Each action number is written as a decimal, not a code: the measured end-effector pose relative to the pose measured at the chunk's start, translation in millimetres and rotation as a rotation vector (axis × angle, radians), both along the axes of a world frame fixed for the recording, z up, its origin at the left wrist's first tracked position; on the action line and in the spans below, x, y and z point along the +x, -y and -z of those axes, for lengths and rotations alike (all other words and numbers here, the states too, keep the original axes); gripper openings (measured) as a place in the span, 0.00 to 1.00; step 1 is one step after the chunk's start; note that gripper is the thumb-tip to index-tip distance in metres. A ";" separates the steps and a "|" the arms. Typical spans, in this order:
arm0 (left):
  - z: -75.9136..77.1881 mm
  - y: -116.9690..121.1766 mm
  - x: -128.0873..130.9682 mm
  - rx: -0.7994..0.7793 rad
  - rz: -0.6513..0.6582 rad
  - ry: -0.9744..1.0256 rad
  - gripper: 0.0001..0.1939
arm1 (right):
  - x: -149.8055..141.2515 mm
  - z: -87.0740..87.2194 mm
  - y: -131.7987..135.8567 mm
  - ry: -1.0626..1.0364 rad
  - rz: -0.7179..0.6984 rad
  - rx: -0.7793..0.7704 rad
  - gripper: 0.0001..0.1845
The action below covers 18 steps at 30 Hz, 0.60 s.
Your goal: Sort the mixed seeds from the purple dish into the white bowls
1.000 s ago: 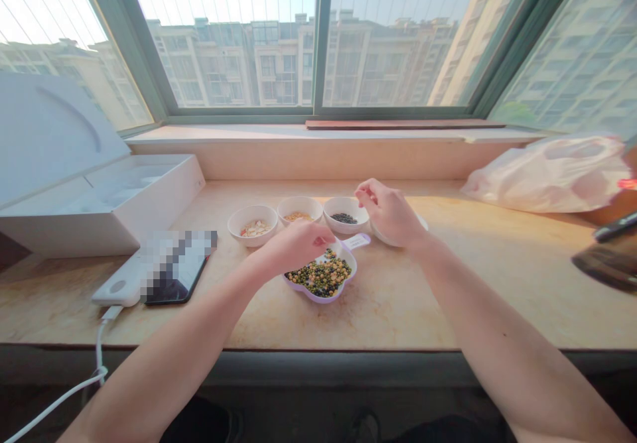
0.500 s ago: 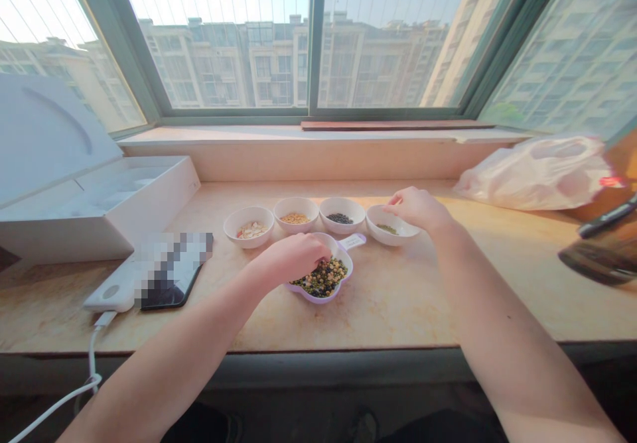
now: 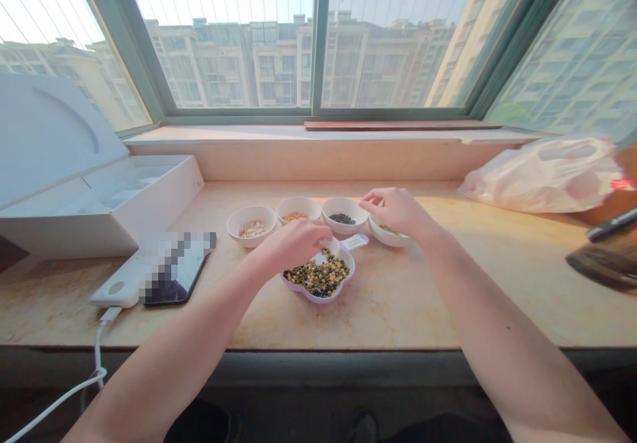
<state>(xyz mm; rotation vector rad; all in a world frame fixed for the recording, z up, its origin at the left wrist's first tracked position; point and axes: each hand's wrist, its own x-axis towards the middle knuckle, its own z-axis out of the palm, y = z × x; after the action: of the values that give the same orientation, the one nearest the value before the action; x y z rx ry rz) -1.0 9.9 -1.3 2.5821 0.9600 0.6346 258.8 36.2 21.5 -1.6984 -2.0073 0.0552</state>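
Note:
A lilac-rimmed bowl with a handle holds mixed green, black and yellow beans. My left hand hangs over its far part, fingers curled together in a pinch; what they hold, if anything, is too small to make out. My right hand is above the white bowl of green beans, its pinched fingertips at the right rim of the white bowl of black beans. Left of these are a white bowl of yellow beans and one of pale flat pieces.
On the left, an open white box stands behind a white power bank with a cable and a phone. A plastic bag and a dark glossy vessel are at the right. Windows rise behind the counter.
My left hand has risen out of the mixed beans. My right hand has shifted left from the green-bean bowl toward the black-bean bowl. The view has moved slightly.

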 end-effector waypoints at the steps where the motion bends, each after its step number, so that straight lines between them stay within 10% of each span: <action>1: -2.5 -3.2 -3.0 0.019 -0.063 0.079 0.15 | -9.5 0.9 4.7 -0.038 -0.107 -0.023 0.15; 6: -3.2 -24.9 -13.4 0.014 -0.273 0.428 0.12 | -52.4 12.2 28.3 -0.153 -0.549 -0.174 0.12; 9: 2.3 -39.4 -16.1 0.067 -0.366 0.303 0.11 | -66.3 15.9 39.2 -0.063 -0.709 -0.212 0.11; 18: 2.0 -49.6 -14.3 0.163 -0.457 -0.100 0.14 | -81.6 24.9 47.0 0.178 -0.752 -0.297 0.28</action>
<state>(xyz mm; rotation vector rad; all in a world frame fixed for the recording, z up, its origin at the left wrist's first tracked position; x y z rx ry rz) -15.3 59.5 -3.3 2.5635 1.6185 0.7258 177.2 -10.8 -3.5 -1.0236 -2.7777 0.4915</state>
